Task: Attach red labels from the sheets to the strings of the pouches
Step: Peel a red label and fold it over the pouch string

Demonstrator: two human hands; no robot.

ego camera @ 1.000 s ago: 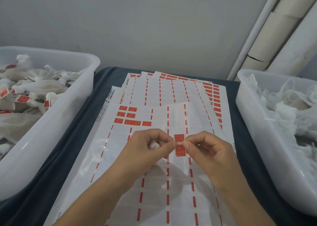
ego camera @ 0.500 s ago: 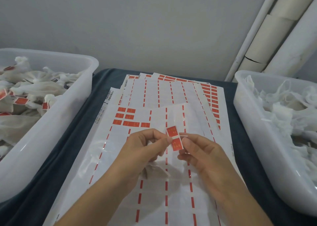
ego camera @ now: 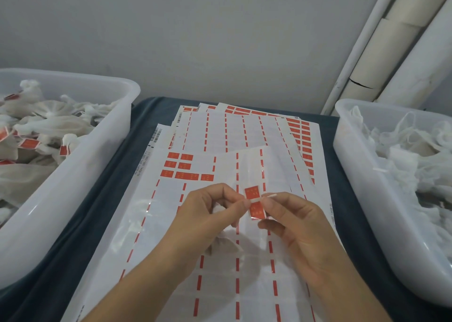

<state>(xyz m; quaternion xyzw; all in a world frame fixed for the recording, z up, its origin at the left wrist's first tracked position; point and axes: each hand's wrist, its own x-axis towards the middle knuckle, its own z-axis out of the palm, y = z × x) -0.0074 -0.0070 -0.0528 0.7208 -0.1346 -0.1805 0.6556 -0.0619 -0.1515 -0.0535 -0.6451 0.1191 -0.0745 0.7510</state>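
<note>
Over the middle of the label sheets [ego camera: 220,260] my left hand [ego camera: 210,214] and right hand [ego camera: 291,221] meet fingertip to fingertip. Between them is a red label [ego camera: 254,203] with a white string [ego camera: 269,196] lying across its middle. My left hand pinches the string and holds a white pouch [ego camera: 220,243] bunched under its palm. My right hand pinches the string's other end at the label's right edge. Several red labels [ego camera: 186,167] remain on the top sheet's upper left.
A translucent bin [ego camera: 102,150] on the left holds pouches with red labels. A matching bin [ego camera: 362,199] on the right holds plain white pouches. Sheets lie stacked on a dark blue cloth [ego camera: 117,199]. White pipes [ego camera: 381,52] stand at the back right.
The label has tilted and the string now shows across its middle, sticking out to the right. My hands stay together over the sheet; the view shifted slightly.
</note>
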